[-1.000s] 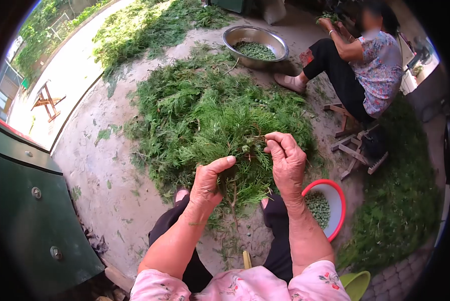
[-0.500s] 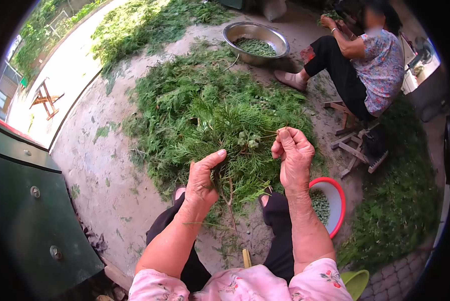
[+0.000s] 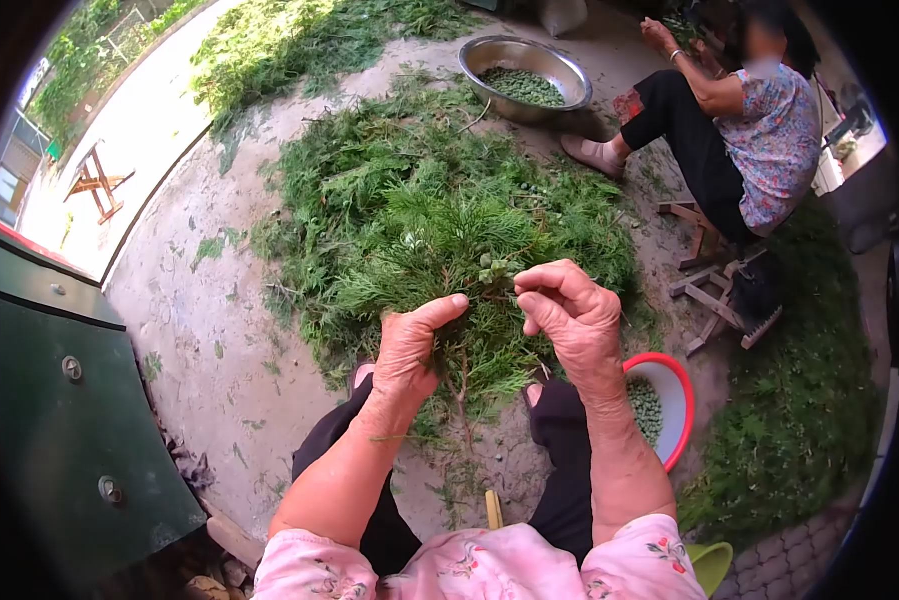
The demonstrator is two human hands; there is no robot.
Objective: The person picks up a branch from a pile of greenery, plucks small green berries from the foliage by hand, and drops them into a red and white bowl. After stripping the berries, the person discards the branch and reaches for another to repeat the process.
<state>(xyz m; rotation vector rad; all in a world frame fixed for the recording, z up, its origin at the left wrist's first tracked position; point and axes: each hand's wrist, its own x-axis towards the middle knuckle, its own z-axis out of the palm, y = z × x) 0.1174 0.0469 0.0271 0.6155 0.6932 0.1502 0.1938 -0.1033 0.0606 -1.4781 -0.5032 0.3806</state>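
Note:
My left hand (image 3: pixel 409 345) is closed around a leafy cypress branch (image 3: pixel 424 255), its thumb lying along the top. The stem runs down below the hand. A small cluster of pale green cones (image 3: pixel 496 268) sits on the branch between my hands. At the right side of that cluster, my right hand (image 3: pixel 572 318) has thumb and forefinger curled in a pinch; what lies between the tips is too small to make out. Beneath both hands spreads a heap of cut green sprigs (image 3: pixel 339 170). Beside my right forearm stands a red-rimmed white basin (image 3: pixel 683 400) with green cones inside.
A steel basin (image 3: pixel 579 85) of green cones stands beyond the heap. Right of it a person (image 3: pixel 769 140) sits with raised hands, near a wooden stool (image 3: pixel 709 300). More greenery (image 3: pixel 789 400) covers the right-hand ground. A dark green panel (image 3: pixel 59 400) stands at left.
My right hand has moved left and down toward the cone cluster; the thin twig at its fingertips no longer shows. The left hand keeps its hold. The other person's hands have moved slightly.

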